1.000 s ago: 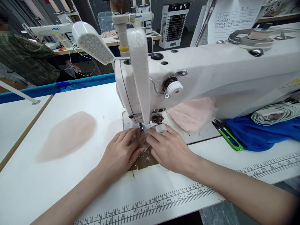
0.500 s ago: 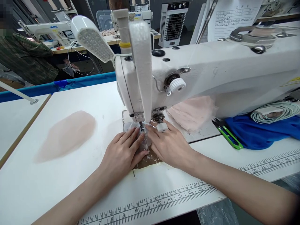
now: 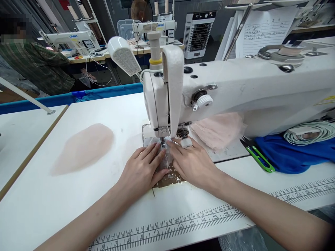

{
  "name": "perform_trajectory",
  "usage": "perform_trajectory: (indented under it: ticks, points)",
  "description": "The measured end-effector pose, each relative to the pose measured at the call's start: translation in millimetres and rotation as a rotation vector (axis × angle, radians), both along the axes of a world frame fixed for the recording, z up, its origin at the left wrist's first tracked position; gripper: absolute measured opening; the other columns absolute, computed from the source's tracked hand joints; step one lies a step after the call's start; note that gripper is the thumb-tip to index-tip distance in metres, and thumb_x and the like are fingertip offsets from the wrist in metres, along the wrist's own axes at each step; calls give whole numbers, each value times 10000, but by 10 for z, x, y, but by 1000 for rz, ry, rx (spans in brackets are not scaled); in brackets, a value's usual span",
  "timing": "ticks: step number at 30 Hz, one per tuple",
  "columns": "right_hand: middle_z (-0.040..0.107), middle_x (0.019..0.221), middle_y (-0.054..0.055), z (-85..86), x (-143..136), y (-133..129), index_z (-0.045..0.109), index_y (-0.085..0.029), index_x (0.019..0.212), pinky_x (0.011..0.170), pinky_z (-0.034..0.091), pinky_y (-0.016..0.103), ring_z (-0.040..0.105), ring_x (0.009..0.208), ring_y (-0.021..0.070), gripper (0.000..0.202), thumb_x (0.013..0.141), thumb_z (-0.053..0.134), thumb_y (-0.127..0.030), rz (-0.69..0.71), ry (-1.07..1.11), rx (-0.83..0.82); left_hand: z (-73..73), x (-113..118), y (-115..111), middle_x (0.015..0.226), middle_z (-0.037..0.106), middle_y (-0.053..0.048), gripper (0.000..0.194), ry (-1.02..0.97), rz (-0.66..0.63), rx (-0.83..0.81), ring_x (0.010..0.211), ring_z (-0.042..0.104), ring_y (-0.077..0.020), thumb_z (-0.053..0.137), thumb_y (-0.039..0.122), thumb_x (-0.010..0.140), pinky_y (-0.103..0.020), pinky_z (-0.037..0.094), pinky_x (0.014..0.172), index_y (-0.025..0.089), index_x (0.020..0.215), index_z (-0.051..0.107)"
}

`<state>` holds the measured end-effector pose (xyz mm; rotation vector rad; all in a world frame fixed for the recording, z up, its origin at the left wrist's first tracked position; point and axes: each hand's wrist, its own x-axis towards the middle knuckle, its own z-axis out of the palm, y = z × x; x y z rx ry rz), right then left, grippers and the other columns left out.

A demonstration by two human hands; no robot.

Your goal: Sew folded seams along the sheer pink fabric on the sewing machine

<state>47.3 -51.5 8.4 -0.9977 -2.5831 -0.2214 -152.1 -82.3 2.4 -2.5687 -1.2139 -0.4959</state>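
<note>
Beside the presser foot of a white sewing machine, my left hand lies flat with its fingers stretched out. It presses on thin, see-through fabric whose edges are hard to make out. From the other side, my right hand reaches in with its fingers extended over the same spot. The machine's white knob partly covers those fingers. A sheer pink fabric piece rests on the table to the left. Behind the needle area, a stack of pink fabric pieces sits under the machine arm.
Green-handled thread snips lie beside blue cloth and a coiled pale cable at right. A printed ruler runs along the front table edge. Across the blue barrier, a person in a plaid shirt is near another sewing machine.
My view has shifted, so the machine and table appear farther right and slightly lower. Both hands stay beside the presser foot, with little visible change in their pose.
</note>
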Motion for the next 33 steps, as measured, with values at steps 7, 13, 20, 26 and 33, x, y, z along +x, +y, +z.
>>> perform_trajectory:
  ticks: [7, 13, 20, 26, 33]
  points:
    - [686, 1048, 91, 81, 27, -9, 600, -121, 1043, 891, 391, 374, 606, 897, 207, 297, 787, 456, -76, 143, 10, 14, 61, -134, -38, 1085, 712, -100, 235, -70, -178, 93, 1029, 662, -220, 568, 216, 895, -368, 547, 877, 112, 1094, 637]
    - [714, 972, 33, 28, 0, 23, 645, -150, 945, 785, 395, 298, 610, 874, 156, 257, 888, 430, -23, 198, 73, 158, 94, -126, -44, 1012, 732, -62, 212, -89, -239, 162, 972, 678, -189, 523, 66, 880, -349, 555, 863, 142, 1043, 635]
    - [727, 838, 7, -3, 43, 62, 667, -156, 814, 683, 418, 268, 641, 820, 129, 205, 871, 511, -37, 209, 154, 157, 154, -36, 20, 1107, 663, -105, 292, -126, 7, -84, 986, 621, -237, 548, 239, 886, -387, 545, 780, 142, 1158, 595]
    - [732, 840, 14, -4, 60, 73, 671, -158, 785, 711, 464, 274, 663, 824, 141, 196, 881, 523, -72, 238, 143, 128, 135, -29, 69, 1153, 657, -99, 272, -31, -62, -70, 1045, 595, -261, 480, 220, 924, -429, 524, 839, 172, 1135, 645]
    - [736, 898, 63, 33, 40, 10, 689, -123, 855, 748, 510, 295, 670, 842, 168, 294, 901, 422, -10, 260, 100, 140, 38, -13, -116, 1187, 667, -112, 314, -9, -46, 81, 1130, 607, -271, 484, 158, 921, -441, 493, 958, 113, 1202, 617]
